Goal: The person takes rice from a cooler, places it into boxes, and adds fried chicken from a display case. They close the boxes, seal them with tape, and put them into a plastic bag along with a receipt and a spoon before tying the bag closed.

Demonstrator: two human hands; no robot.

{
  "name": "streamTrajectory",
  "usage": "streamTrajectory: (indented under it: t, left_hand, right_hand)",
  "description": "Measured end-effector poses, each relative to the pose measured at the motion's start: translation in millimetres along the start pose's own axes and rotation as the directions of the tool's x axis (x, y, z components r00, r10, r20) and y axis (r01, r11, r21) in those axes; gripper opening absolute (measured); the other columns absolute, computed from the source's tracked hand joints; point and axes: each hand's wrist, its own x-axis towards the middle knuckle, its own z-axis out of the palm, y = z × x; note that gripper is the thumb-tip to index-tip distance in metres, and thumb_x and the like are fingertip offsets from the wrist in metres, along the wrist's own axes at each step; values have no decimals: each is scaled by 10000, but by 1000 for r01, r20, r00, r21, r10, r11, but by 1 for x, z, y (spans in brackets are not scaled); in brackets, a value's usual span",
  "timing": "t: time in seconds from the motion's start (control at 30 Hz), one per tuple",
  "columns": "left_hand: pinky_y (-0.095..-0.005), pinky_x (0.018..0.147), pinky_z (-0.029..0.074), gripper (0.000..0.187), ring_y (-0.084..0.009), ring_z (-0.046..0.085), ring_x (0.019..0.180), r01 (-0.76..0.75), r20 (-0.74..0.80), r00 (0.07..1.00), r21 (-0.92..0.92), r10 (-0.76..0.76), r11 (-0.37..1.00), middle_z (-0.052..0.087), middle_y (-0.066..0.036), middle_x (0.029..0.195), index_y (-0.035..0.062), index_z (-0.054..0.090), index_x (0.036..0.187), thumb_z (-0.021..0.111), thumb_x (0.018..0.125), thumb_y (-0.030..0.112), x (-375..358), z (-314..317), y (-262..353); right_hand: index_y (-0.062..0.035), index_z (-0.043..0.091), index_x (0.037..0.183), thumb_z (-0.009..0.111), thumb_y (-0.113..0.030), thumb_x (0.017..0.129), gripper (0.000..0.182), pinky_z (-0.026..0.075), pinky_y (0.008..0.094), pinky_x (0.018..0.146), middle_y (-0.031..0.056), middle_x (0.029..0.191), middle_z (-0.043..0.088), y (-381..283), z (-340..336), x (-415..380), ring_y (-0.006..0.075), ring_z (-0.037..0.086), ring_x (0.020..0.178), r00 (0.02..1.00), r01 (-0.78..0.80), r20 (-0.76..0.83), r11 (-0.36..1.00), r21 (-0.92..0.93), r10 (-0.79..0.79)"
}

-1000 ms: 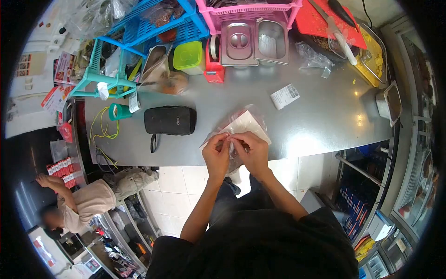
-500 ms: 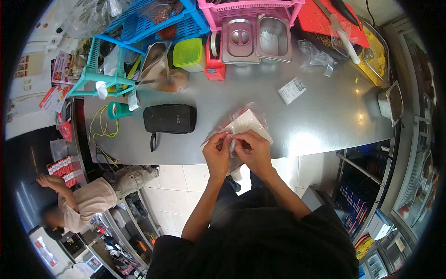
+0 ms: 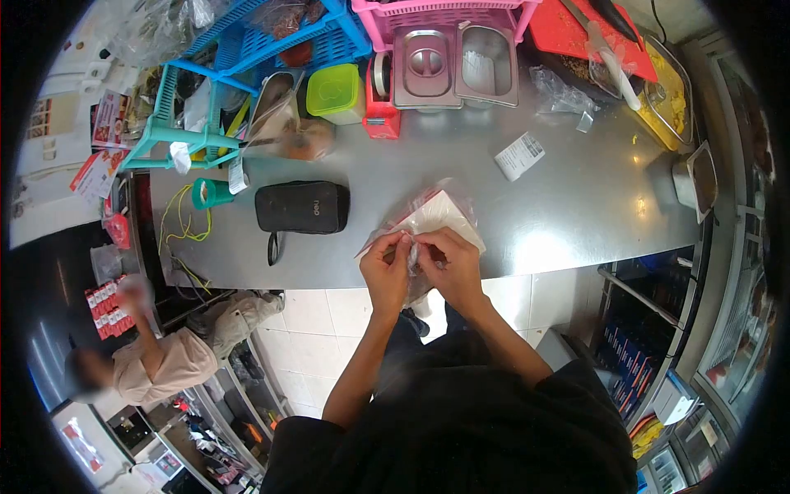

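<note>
A clear plastic bag (image 3: 439,212) with a flat white and red packet inside lies at the front edge of the steel table. My left hand (image 3: 385,267) pinches the gathered mouth of the bag with thumb and forefinger. Close against it, my right hand (image 3: 448,262) grips the same twisted plastic, its fingers curled. The fingertips of both hands almost meet, and the exact fold between them is too small to make out. Left of the bag rests a black zipped case (image 3: 302,207) with a wrist loop.
Steel pans (image 3: 425,66), a green-lidded tub (image 3: 335,90) and a red tape dispenser (image 3: 381,115) line the back. A printed label (image 3: 519,156) lies at right, near a knife on a red board (image 3: 568,37). Another person (image 3: 164,366) is at far left.
My hands keep their pinch on the bag's mouth, with only tiny finger shifts. At far left, the other person has moved an arm and leaned.
</note>
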Motion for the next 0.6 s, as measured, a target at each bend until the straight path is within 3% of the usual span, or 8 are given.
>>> streamTrajectory:
  t: [0.13, 0.2, 0.23, 0.3, 0.33, 0.4, 0.6]
  left_hand:
    - [-225, 642, 458, 110, -105, 574, 721, -21, -12, 1000, -37, 21, 999, 622, -77, 825, -38, 617, 888, 590, 823, 47, 0, 2, 0]
    - [-232, 567, 425, 77, -102, 544, 645, -200, 48, 980, 172, 194, 965, 602, -75, 762, -21, 617, 861, 591, 802, 20, 1, 0, 0]
    - [-232, 567, 425, 77, -102, 544, 645, -200, 49, 980, 173, 195, 964, 602, -75, 762, -21, 617, 861, 591, 802, 20, 2, -1, 3]
    - [-245, 515, 390, 64, -106, 507, 579, -381, 159, 924, 331, 347, 863, 573, -77, 710, -13, 613, 843, 591, 787, 6, 4, -4, 12]
    - [-245, 515, 390, 64, -106, 507, 579, -382, 158, 924, 333, 348, 862, 573, -77, 710, -13, 613, 843, 591, 787, 6, 4, -6, 10]
    - [-237, 626, 474, 87, -107, 577, 715, -241, 172, 965, 279, 198, 930, 601, -69, 782, -29, 615, 879, 576, 821, 23, 6, -8, 4]
    - [-233, 647, 479, 115, -105, 582, 745, -137, 107, 987, 124, 124, 983, 619, -80, 842, -32, 618, 906, 573, 838, 47, 6, -6, -1]
  right_hand:
    - [-3, 622, 888, 602, 30, 742, 151, 501, 242, 577, 95, 789, 588, 1, 1, 2, 148, 610, 654, 1000, -12, 17, 1000, -3, 12]
    - [-1, 623, 891, 595, 28, 748, 148, 501, 241, 585, 97, 798, 590, 1, 1, 3, 144, 606, 660, 999, -32, 24, 999, 12, 31]
    - [-1, 623, 891, 595, 28, 748, 148, 501, 241, 585, 97, 798, 590, 3, 2, 5, 144, 606, 660, 999, -31, 24, 999, 13, 31]
    - [-11, 620, 905, 591, 0, 751, 156, 479, 275, 561, 103, 758, 574, 7, 4, 8, 195, 588, 619, 1000, -21, 5, 996, 83, 21]
    - [-11, 620, 905, 591, 0, 751, 156, 479, 275, 561, 103, 758, 574, 6, 3, 8, 195, 588, 619, 1000, -20, 5, 996, 85, 20]
    - [-10, 626, 932, 588, 6, 752, 185, 487, 271, 571, 102, 759, 571, 2, 0, 7, 190, 589, 622, 998, -40, 56, 997, 63, 37]
    - [-10, 630, 963, 587, 16, 745, 224, 504, 259, 601, 104, 775, 573, 4, 0, -1, 173, 599, 645, 999, -26, 24, 996, 84, 24]
